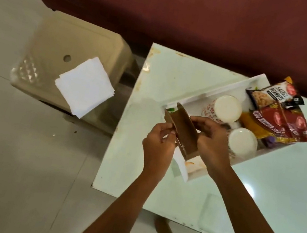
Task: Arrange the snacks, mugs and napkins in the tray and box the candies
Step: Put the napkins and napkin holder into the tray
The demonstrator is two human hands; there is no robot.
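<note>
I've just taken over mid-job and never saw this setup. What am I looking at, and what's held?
No machine here: a person's two bare hands, filmed by one head-worn camera looking down. The left hand and right hand both hold a brown cardboard box over the white tray on the table. In the tray are two mugs and snack packets. A stack of white napkins lies on a beige stool left of the table.

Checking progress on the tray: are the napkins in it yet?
Not yet: the napkins lie stacked on the beige stool, left of the table, away from the tray.
</note>
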